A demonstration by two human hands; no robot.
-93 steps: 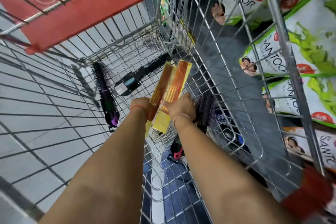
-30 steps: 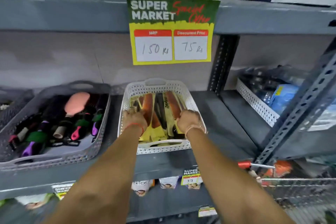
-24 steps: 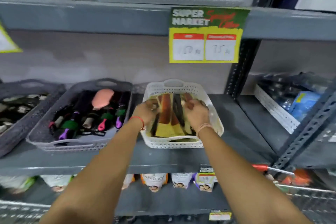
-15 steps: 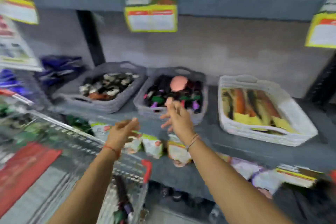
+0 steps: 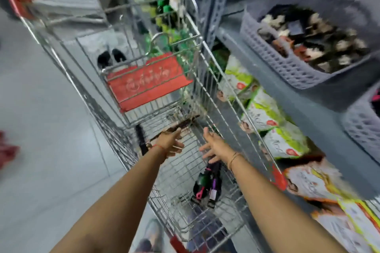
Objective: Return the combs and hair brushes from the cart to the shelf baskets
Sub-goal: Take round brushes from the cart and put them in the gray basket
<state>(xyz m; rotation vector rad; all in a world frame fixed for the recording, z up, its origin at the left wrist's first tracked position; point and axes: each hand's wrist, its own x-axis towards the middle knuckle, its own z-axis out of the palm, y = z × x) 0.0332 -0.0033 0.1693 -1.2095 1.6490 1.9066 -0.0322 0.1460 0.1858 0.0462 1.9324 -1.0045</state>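
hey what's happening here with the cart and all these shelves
A person is reaching both empty hands, left hand and right hand, down into a wire shopping cart beside store shelves. Several hair brushes lie on the cart floor. A grey basket of items sits on the shelf to the right. Nothing is gripped yet.
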